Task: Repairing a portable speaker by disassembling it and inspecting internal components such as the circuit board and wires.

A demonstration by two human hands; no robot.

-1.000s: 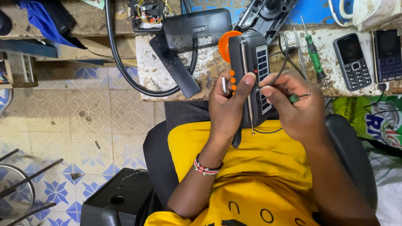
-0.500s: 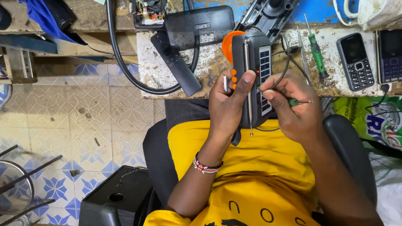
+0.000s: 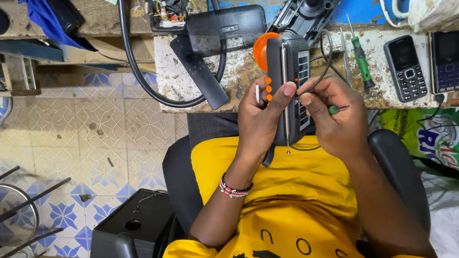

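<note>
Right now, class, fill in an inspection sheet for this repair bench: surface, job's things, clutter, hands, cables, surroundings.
Surface: worn, paint-stained workbench.
Job's things: black portable radio with orange buttons, held upright; small green-handled tool.
Clutter: remote control, green screwdriver, two mobile phones, black speaker.
Hands: left hand grips the radio; right hand holds the small tool against it.
Cables: thick black cable looping off the bench.
Surroundings: patterned floor tiles, black chair.

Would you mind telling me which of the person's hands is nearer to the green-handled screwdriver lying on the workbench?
Right. The right hand sits just below and left of the green-handled screwdriver, apart from it. The left hand is farther left, gripping the small radio.
</note>
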